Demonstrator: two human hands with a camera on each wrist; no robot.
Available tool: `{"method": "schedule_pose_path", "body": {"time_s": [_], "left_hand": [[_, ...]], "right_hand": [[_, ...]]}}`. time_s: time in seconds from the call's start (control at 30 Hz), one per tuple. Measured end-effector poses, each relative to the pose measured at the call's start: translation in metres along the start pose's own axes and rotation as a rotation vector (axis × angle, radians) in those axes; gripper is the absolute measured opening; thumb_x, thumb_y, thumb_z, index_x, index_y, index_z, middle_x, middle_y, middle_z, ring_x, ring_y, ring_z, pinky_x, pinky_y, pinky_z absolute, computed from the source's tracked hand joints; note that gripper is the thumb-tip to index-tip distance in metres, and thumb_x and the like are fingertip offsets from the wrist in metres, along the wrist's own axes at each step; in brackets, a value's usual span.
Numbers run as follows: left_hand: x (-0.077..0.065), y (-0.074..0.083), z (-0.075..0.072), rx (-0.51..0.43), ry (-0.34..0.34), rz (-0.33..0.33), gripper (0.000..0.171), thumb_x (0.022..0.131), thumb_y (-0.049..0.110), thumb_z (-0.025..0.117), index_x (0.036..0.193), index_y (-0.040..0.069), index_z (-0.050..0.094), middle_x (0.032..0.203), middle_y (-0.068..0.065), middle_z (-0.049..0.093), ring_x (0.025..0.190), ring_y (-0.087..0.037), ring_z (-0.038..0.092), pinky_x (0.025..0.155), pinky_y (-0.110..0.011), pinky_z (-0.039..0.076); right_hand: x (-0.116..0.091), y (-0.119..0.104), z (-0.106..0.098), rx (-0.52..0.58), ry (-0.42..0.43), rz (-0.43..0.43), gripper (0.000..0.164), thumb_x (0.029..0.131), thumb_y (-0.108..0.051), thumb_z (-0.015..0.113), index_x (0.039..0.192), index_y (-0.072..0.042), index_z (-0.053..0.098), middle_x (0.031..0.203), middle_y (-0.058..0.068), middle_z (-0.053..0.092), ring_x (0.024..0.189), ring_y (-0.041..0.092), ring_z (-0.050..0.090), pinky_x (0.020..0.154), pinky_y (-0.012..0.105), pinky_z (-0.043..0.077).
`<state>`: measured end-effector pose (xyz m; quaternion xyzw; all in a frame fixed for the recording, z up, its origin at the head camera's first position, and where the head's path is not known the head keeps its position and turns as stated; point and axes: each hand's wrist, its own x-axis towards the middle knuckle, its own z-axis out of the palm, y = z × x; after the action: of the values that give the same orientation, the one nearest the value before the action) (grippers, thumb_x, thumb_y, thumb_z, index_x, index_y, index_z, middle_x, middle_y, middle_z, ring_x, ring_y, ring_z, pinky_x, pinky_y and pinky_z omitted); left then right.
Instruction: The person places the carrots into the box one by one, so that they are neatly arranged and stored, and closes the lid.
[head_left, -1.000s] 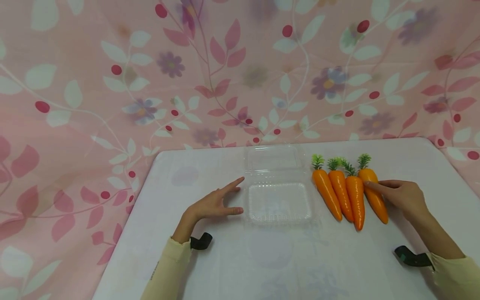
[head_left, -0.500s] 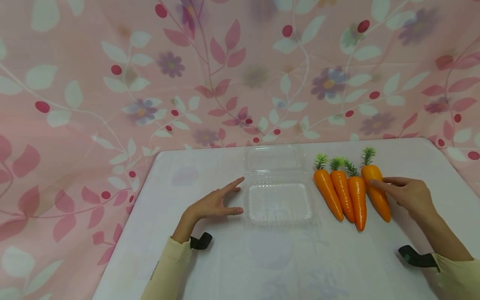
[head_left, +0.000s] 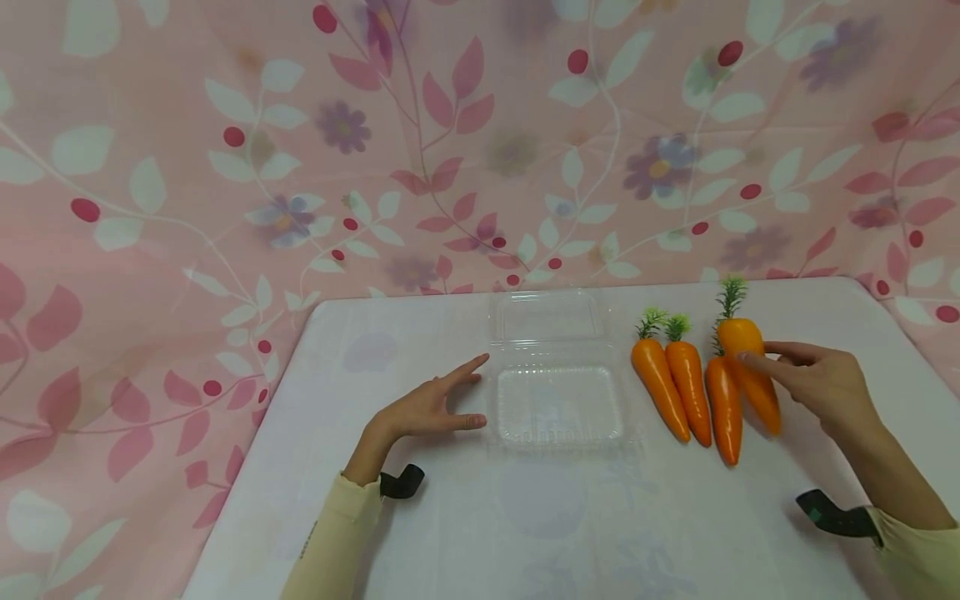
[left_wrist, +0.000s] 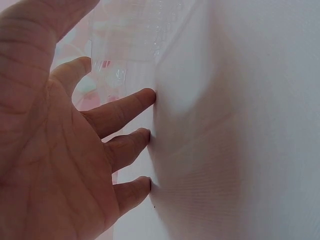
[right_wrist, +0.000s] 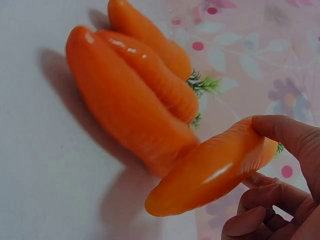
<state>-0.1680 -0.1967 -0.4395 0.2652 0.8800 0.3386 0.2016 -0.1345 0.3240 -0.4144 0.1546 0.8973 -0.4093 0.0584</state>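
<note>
My right hand (head_left: 825, 387) pinches a toy carrot (right_wrist: 210, 172) between thumb and fingers near its leafy top. In the right wrist view this carrot is raised off the cloth, its tip overlapping the nearest of the others. Three more orange carrots lie to its left in the head view: an outer carrot (head_left: 660, 392), a middle carrot (head_left: 688, 396) and a near carrot (head_left: 725, 417), whose greens are partly hidden. My left hand (head_left: 423, 408) rests on the table with fingers spread, beside a clear plastic clamshell box (head_left: 558, 408). Several of its fingertips touch the cloth in the left wrist view.
The box stands with its lid (head_left: 546, 317) folded back toward the far table edge. A white cloth covers the table (head_left: 540, 533). Behind it hangs a pink floral curtain (head_left: 480, 150). Black wrist-worn devices stick out from both sleeves.
My right hand has lifted its carrot off the table, up and slightly away. The other three carrots have shifted a little to the right. My left hand has stayed where it was.
</note>
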Motion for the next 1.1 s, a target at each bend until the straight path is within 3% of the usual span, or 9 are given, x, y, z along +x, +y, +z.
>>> {"method": "schedule_pose_path", "body": {"time_s": [0.4, 0.7, 0.93, 1.1], "left_hand": [[0.001, -0.002, 0.001, -0.002, 0.001, 0.006, 0.094, 0.085, 0.054, 0.073, 0.158, 0.039, 0.016, 0.15, -0.002, 0.045, 0.144, -0.016, 0.028, 0.115, -0.056, 0.017], [0.002, -0.004, 0.002, -0.002, 0.003, 0.012, 0.093, 0.085, 0.054, 0.073, 0.157, 0.043, 0.015, 0.15, -0.002, 0.045, 0.143, -0.016, 0.029, 0.115, -0.056, 0.018], [0.003, -0.004, 0.002, 0.009, 0.007, -0.001, 0.095, 0.085, 0.054, 0.073, 0.159, 0.034, 0.018, 0.149, -0.002, 0.046, 0.144, -0.017, 0.029, 0.115, -0.059, 0.012], [0.003, -0.005, 0.002, 0.021, 0.009, -0.011, 0.095, 0.084, 0.055, 0.072, 0.159, 0.034, 0.018, 0.149, -0.001, 0.047, 0.144, -0.017, 0.028, 0.115, -0.059, 0.011]], "right_hand": [[-0.012, -0.026, 0.006, 0.012, 0.032, -0.083, 0.081, 0.087, -0.058, 0.067, 0.137, 0.004, 0.054, 0.105, 0.02, 0.056, 0.09, 0.03, 0.048, 0.059, 0.025, 0.05], [-0.017, -0.04, 0.013, 0.02, 0.016, -0.123, 0.078, 0.087, -0.059, 0.067, 0.135, 0.002, 0.057, 0.092, 0.017, 0.056, 0.083, 0.027, 0.045, 0.06, 0.031, 0.048], [-0.021, -0.051, 0.019, 0.054, 0.006, -0.199, 0.069, 0.088, -0.052, 0.07, 0.129, 0.003, 0.062, 0.083, 0.011, 0.054, 0.079, 0.023, 0.044, 0.058, 0.027, 0.045], [-0.023, -0.06, 0.028, 0.083, -0.017, -0.232, 0.065, 0.087, -0.048, 0.073, 0.127, 0.003, 0.065, 0.082, 0.01, 0.054, 0.078, 0.023, 0.045, 0.059, 0.027, 0.045]]}}
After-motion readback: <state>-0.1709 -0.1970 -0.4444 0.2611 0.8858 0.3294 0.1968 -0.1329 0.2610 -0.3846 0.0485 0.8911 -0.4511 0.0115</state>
